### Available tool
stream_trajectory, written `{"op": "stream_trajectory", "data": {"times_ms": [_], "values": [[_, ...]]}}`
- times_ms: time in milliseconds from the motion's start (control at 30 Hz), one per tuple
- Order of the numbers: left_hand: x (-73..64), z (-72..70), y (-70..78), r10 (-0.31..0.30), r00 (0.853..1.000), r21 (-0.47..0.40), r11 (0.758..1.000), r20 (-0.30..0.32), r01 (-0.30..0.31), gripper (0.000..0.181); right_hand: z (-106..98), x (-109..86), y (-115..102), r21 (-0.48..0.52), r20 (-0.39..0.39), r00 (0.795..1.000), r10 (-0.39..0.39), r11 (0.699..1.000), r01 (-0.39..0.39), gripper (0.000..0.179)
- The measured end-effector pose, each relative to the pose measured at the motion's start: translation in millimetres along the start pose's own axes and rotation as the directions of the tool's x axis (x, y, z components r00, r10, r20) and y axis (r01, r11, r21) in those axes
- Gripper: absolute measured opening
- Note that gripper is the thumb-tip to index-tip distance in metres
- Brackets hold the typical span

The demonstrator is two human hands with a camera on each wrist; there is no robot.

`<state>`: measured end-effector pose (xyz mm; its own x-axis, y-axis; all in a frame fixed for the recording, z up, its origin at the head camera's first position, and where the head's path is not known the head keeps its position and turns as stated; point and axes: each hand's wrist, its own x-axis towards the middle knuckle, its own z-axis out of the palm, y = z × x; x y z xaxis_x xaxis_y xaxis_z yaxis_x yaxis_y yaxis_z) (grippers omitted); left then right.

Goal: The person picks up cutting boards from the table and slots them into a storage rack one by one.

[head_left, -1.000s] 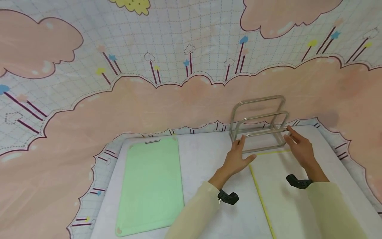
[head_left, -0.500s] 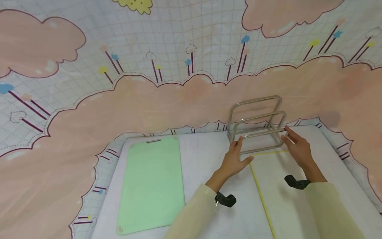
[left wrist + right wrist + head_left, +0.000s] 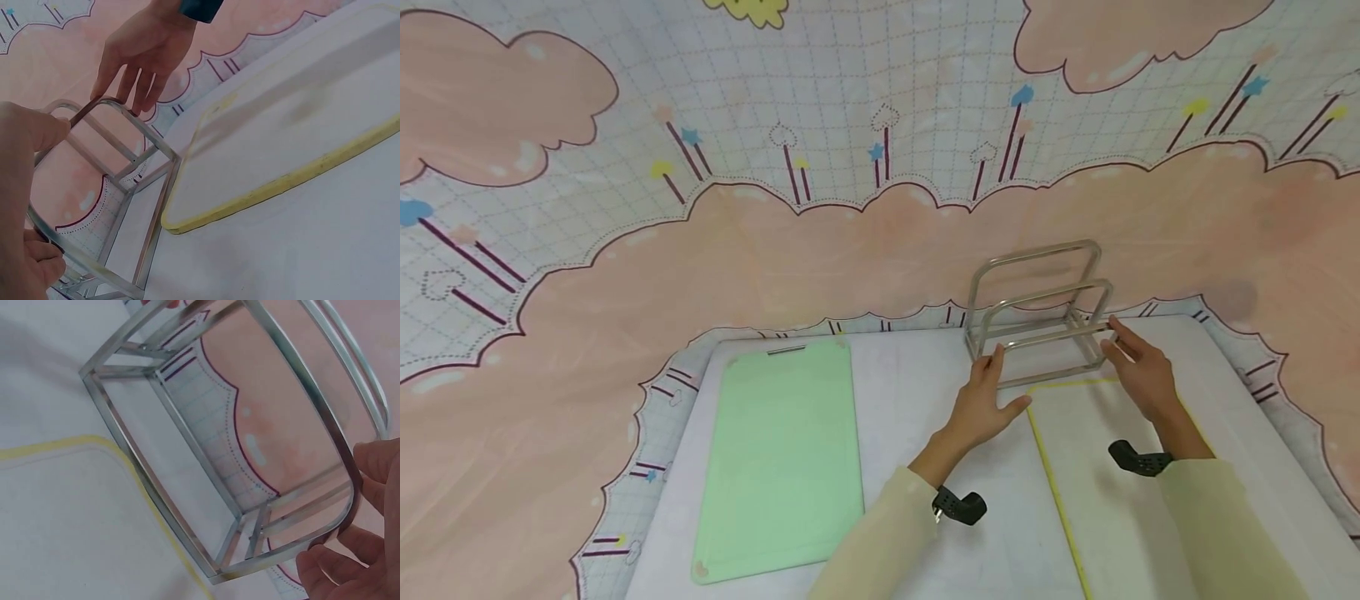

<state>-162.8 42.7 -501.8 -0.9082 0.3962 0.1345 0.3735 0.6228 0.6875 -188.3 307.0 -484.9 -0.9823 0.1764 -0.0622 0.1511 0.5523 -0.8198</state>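
A silver metal rack [image 3: 1056,337] with several upright loops stands at the back of the white table, near the patterned backdrop. My left hand [image 3: 973,412] holds the left end of its front loop; in the left wrist view this hand [image 3: 25,156] has fingers around the frame. At the opposite end, my right hand [image 3: 1146,379] pinches the front loop's corner, thumb and fingers on either side in the right wrist view. Directly before the rack lies a white cutting board [image 3: 1112,467] with a yellow edge, its far edge close to the rack's base bar.
A pale green cutting board [image 3: 782,467] with a slot at its far end lies flat on the table's left side. Behind the white table [image 3: 910,375] rises a cloth backdrop [image 3: 820,267] with printed clouds and candle-like shapes. Black devices are strapped to both wrists.
The rack has shifted slightly to the left, with both hands moving along on its ends. The view has drifted a little; both boards lie where they were.
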Motion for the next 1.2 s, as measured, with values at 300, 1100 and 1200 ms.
{"op": "stream_trajectory", "data": {"times_ms": [300,1100,1200], "values": [[-5.9,-2.8,-1.9,0.012,1.000,0.005,1.000,-0.021,-0.012,0.083,-0.3,-9.9,-13.4,-0.002,0.043,0.997,-0.065,0.998,0.065,0.060],[-29.0,-9.9,-6.8,-0.009,0.998,-0.004,1.000,-0.057,0.009,0.084,15.9,-13.3,-20.2,-0.006,0.064,0.996,-0.068,0.998,0.069,0.057],[-31.3,-11.1,-7.7,0.001,0.998,0.020,1.000,-0.057,0.000,0.082,17.3,-13.6,-21.8,0.000,0.067,0.995,-0.076,0.997,0.077,0.056]]}}
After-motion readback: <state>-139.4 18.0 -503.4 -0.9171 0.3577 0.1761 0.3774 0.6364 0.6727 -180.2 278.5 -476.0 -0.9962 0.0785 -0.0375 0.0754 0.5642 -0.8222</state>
